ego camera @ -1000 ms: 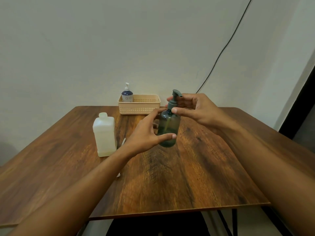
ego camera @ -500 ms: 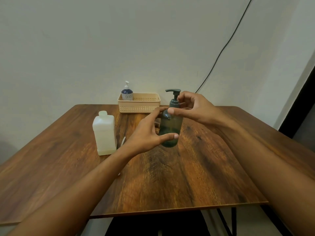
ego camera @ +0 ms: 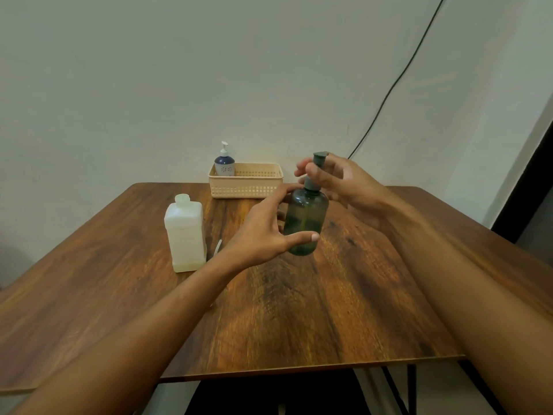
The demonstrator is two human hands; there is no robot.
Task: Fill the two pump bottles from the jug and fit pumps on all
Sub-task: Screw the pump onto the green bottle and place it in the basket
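Holding the green pump bottle [ego camera: 305, 223] close to upright over the middle of the worktop [ego camera: 299, 319]. It looks lifted clear of the wood, but we can't confirm the gap. Our left hand [ego camera: 263, 232] grips the body, thumb across the lower front and fingers wrapped round the far side. Our right hand [ego camera: 344, 181] is curled on the dark pump [ego camera: 317, 163] seated in the neck. Its fingers pinch the stem and collar, and the pump head pokes out above them. We can't tell the fill level through the tinted plastic.

The jug [ego camera: 185, 235] stands upright on the worktop left of the bottle, apart from it. It is translucent white with a thin layer of pale liquid at the bottom. A thin white tube [ego camera: 217, 247] lies just beside the jug's right side, partly hidden by our left wrist.

At the back edge a beige basket [ego camera: 246, 187] sits against the wall [ego camera: 149, 85]. The blue bottle [ego camera: 224, 166] stands in its left end with a white pump [ego camera: 224, 146] fitted. A black cable [ego camera: 398, 76] runs down the wall and ends behind our right hand.
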